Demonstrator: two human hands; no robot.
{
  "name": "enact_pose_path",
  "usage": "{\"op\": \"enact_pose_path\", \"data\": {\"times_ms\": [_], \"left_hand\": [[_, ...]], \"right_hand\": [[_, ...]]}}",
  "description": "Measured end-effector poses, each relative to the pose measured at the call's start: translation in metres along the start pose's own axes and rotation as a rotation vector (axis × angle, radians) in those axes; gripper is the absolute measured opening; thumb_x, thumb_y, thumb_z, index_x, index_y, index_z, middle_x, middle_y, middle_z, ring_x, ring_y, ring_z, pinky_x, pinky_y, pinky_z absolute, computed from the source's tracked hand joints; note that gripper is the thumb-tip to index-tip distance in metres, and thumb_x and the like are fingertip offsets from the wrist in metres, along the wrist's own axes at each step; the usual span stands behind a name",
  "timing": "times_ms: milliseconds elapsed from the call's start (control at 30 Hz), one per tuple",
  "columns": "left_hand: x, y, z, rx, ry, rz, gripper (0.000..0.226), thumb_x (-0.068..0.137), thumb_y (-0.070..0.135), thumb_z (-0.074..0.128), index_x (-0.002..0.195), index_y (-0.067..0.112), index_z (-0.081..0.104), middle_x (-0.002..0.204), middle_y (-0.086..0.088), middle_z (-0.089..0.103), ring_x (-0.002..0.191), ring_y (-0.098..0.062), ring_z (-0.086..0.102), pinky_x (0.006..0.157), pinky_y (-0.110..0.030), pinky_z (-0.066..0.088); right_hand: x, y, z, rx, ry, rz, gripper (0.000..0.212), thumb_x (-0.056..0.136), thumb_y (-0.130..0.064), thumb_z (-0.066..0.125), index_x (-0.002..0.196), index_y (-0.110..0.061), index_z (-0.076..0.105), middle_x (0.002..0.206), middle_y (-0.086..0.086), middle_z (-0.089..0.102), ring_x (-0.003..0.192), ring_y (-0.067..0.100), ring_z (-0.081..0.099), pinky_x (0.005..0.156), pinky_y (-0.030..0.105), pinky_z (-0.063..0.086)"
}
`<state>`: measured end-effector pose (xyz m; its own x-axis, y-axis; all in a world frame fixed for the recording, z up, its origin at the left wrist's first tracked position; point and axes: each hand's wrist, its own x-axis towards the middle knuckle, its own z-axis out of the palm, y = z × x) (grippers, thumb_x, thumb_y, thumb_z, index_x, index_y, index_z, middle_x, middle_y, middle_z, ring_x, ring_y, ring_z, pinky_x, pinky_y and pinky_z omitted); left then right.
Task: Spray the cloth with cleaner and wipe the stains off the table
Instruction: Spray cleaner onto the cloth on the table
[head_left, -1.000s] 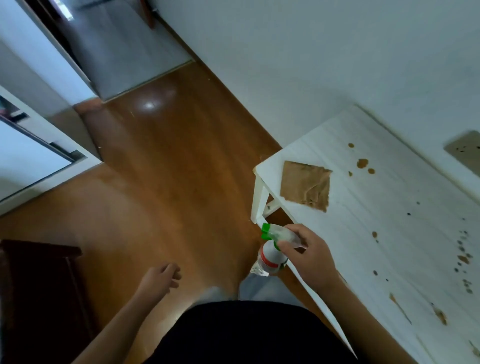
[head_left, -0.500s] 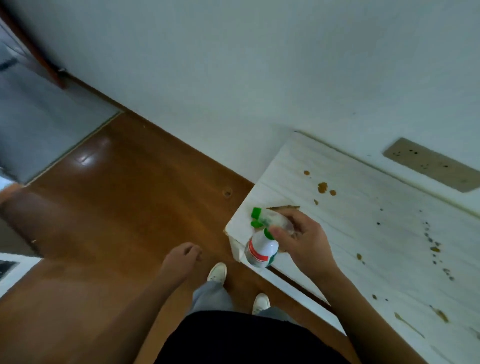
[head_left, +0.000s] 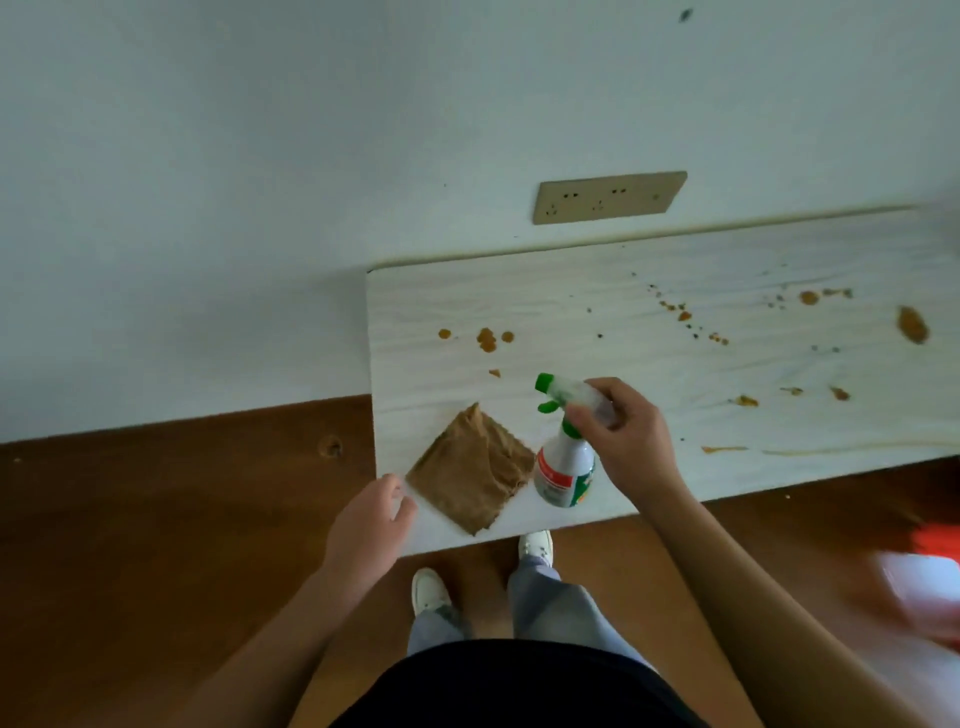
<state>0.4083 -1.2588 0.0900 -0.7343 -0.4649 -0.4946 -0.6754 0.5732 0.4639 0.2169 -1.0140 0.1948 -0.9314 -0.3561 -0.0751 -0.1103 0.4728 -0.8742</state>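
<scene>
White wall and brown floor frame one pale table. At its near-left corner the left hand hovers, fingers loose and holding nothing, just beside one brown cloth lying flat, diamond-wise. One spray bottle overlaps the cloth's right corner, long axis roughly upright, green nozzle pointing left. The right hand grips its head. Brown stains scatter rightward, too many to count.

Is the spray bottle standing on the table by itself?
No, the right hand grips the spray bottle by its head, holding it tilted beside the cloth.
</scene>
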Motion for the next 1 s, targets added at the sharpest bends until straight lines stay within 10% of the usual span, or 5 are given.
{"op": "enact_pose_path", "data": {"times_ms": [700,1000], "left_hand": [[-0.005,0.015,0.057,0.228,0.067,-0.091,0.056,0.102,0.036,0.056,0.153,0.016,0.043,0.161,-0.001,0.041,0.147,-0.019,0.042,0.114,-0.036,0.045],[-0.004,0.011,0.056,0.261,0.099,-0.041,0.059,0.103,0.037,0.050,0.156,0.012,0.038,0.162,-0.006,0.040,0.149,-0.022,0.039,0.117,-0.038,0.040]], "right_hand": [[0.113,0.077,0.035,0.328,-0.281,0.262,0.030,0.090,-0.049,0.067,0.108,-0.025,0.069,0.093,-0.003,0.076,0.081,0.015,0.074,0.071,0.034,0.063],[0.087,0.063,0.033,0.160,-0.497,0.187,0.027,0.087,-0.050,0.066,0.091,-0.024,0.071,0.070,0.004,0.074,0.052,0.012,0.067,0.053,0.017,0.053]]}}
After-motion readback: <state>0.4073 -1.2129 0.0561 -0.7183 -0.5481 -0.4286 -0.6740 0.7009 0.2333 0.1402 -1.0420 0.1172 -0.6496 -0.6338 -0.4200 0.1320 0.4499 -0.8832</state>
